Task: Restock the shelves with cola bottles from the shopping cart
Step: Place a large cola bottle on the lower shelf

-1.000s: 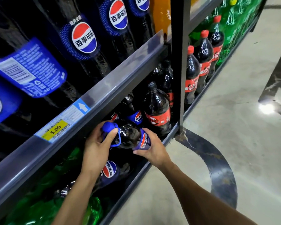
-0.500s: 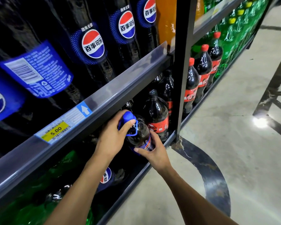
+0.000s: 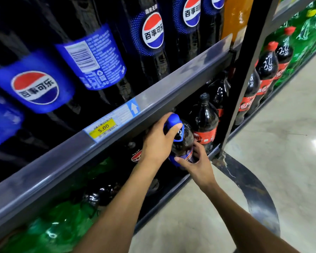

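With the left hand [image 3: 158, 142] gripping its blue cap [image 3: 172, 120] and the right hand [image 3: 199, 166] clasping its label, the Pepsi bottle [image 3: 183, 141] could snag the shelf rail [image 3: 171, 92] just above

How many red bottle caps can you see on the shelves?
2, both in the right-hand bay: the near red cap just past the post, the far red cap behind it. More may be hidden behind the post.
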